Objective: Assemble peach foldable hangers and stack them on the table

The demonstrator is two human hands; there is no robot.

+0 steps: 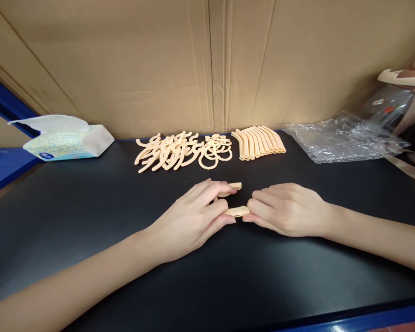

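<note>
Between my two hands, low over the black table, is a cream-coloured curved plastic piece (239, 211). My left hand (197, 213) pinches one end between thumb and forefinger. A second cream part (235, 186) sticks out from under its other fingers; whether the two parts are joined is hidden. My right hand (287, 210) is closed on the opposite end of the plastic piece, with its fingers curled in. Beyond my hands lie a loose heap of curved cream strips (166, 150), several cream rings (209, 157) and a neat row of cream handle-like pieces (257, 143).
A tissue pack (65, 140) stands at the back left of the black table (90, 198). Clear plastic bags (346, 138) lie at the back right, beside a brown and cream object (406, 78). A cardboard wall (152, 60) rises behind the table.
</note>
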